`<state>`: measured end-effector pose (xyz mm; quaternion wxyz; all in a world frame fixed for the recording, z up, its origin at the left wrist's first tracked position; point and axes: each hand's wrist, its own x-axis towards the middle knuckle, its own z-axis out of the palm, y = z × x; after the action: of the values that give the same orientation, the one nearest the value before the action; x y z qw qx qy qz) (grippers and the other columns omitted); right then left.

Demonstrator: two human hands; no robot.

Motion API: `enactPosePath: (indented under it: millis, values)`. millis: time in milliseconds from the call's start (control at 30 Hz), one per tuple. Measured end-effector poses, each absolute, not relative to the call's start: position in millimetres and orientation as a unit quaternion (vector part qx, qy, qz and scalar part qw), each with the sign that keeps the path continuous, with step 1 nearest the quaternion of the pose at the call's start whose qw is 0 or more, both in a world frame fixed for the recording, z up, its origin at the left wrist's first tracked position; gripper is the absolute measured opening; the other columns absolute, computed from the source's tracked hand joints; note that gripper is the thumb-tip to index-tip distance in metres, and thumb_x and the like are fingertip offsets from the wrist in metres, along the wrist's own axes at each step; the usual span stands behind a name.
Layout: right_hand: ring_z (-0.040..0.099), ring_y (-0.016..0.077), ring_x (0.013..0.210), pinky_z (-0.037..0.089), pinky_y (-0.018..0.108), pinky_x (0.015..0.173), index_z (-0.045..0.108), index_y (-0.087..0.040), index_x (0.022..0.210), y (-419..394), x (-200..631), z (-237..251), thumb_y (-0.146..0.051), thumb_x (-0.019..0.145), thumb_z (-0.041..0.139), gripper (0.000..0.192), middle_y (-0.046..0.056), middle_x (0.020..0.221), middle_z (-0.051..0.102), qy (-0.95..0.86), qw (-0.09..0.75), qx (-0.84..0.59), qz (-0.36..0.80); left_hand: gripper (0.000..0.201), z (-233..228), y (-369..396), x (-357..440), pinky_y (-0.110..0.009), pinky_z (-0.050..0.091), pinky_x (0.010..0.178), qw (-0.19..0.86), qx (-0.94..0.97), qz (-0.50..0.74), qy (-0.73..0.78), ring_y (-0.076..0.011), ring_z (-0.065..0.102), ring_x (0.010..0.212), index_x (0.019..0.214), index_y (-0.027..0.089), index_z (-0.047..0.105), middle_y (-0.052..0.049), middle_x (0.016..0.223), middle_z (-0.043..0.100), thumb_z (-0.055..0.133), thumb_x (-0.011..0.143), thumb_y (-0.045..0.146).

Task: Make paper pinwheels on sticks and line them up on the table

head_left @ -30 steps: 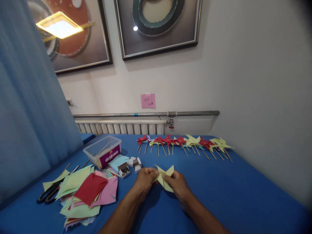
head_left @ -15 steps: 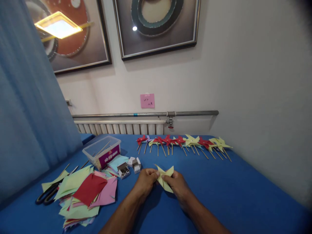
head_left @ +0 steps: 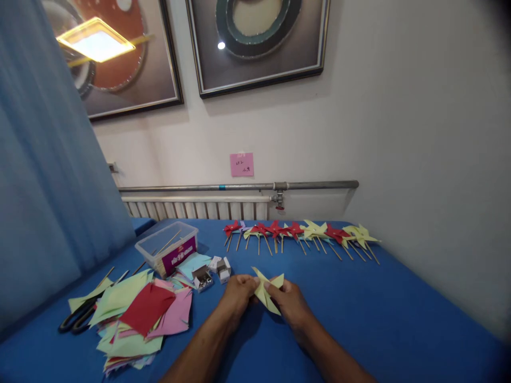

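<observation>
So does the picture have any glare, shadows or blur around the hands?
In the head view, a bright light reflection glares on the left framed picture; also in the head view, a soft shadow darkens the blue table between the forearms, while the left hand, right hand and pale yellow paper pinwheel show no heavy motion blur; the head view's upper-right corner goes dark.

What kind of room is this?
Perhaps a craft room, though I can't tell what it's usually for. Paper pinwheels, a pile of cut paper and scissors lie on the blue table.
</observation>
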<state>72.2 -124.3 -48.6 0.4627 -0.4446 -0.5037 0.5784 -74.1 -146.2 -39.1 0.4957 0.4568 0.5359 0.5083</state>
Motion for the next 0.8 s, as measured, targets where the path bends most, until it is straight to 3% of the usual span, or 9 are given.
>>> enactPosePath:
  millis: [133,400,567,800]
  values:
    - [0.048,0.0122,0.05,0.038,0.025,0.051,0.062,-0.02,0.07,-122,71,-50,-0.048,0.063,0.08,0.034,-0.006,0.052,0.056,-0.483,0.466,-0.443,0.594,0.043,-36,-148,-77,-0.027,0.034,0.053,0.514,0.458,0.503,0.523,-0.0129,0.047,0.05,0.065,0.019,0.06,0.0,0.054,0.058,0.065,0.075,0.06]
    - [0.054,0.014,0.05,0.041,0.026,0.052,0.066,-0.018,0.076,-121,71,-53,-0.049,0.062,0.082,0.038,-0.003,0.054,0.06,-0.472,0.442,-0.421,0.636,0.046,-56,-138,-74,-0.025,0.024,0.049,0.456,0.446,0.521,0.567,-0.0096,0.038,0.046,0.06,0.018,0.056,0.002,0.048,0.052,0.068,0.073,0.061]
    - [0.052,0.0132,0.049,0.041,0.026,0.05,0.068,-0.017,0.072,-117,71,-57,-0.047,0.064,0.081,0.034,-0.003,0.053,0.06,-0.491,0.438,-0.455,0.6,0.048,-64,-134,-67,-0.025,0.023,0.05,0.443,0.427,0.558,0.557,-0.0092,0.037,0.047,0.059,0.019,0.054,0.003,0.05,0.05,0.068,0.072,0.063]
    - [0.064,0.0187,0.058,0.047,0.027,0.053,0.071,-0.017,0.076,-108,74,-71,-0.044,0.066,0.079,0.03,0.003,0.064,0.073,-0.529,0.437,-0.485,0.542,0.046,-57,-140,-68,-0.025,0.021,0.051,0.442,0.439,0.543,0.563,-0.0094,0.033,0.048,0.058,0.019,0.055,0.003,0.049,0.048,0.065,0.073,0.061]
